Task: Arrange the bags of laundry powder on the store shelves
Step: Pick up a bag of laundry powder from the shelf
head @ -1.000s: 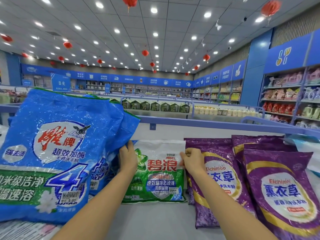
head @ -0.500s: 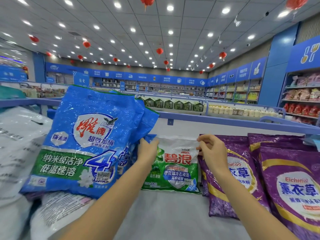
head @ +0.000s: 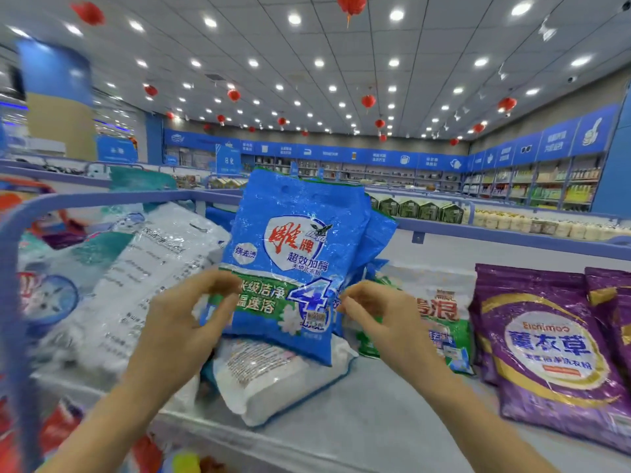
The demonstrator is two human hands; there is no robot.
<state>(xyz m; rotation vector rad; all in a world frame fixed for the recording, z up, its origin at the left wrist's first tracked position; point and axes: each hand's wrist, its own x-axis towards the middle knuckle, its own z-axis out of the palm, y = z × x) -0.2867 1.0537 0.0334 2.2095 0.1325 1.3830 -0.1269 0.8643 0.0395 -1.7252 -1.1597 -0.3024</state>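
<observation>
Two blue bags (head: pixel 293 254) upright on the shelf (head: pixel 375 421), front one pinched at its left edge by the left grip (head: pixel 184 329); right grip (head: pixel 379 322) curled at its right edge, hold unclear; two purple bags (head: pixel 546 346) beside

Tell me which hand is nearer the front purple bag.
Right. The right hand is at the right edge of the blue bag, left of the purple bag; the left hand is at its left edge, farther off.
</observation>
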